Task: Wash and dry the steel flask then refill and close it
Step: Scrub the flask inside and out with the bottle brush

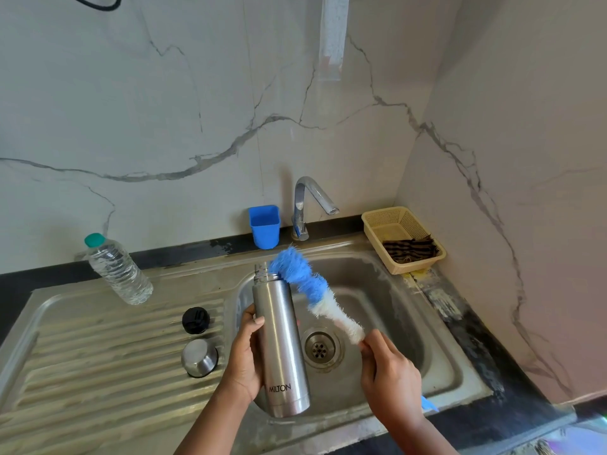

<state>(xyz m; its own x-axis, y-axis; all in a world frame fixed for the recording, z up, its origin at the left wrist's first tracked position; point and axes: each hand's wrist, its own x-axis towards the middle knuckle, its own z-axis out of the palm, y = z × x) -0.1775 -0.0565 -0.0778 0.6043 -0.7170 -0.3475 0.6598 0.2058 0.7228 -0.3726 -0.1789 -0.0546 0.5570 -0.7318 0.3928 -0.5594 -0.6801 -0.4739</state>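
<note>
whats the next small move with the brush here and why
Probably steer the bottle brush tip into the steel flask mouth: the right hand grips its handle, the bristles sit just beside the open neck, and the left hand holds the flask over the sink.

One head-worn wide-angle view looks forward and down, close over the stainless steel sink (377, 284), facing the marble-patterned wall (164, 110).

Left hand (244, 353): fingers wrapped round the steel flask (281, 343), thumb lying across its front, a firm grip at mid-body.
Left forearm: bare, rising from the lower edge, angled up and to the right.
Right hand (389, 372): fingers curled round the bottle brush (312, 287) at the lower end of its bristles.
Right forearm: bare, coming in from the lower right, angled up and to the left.
</note>
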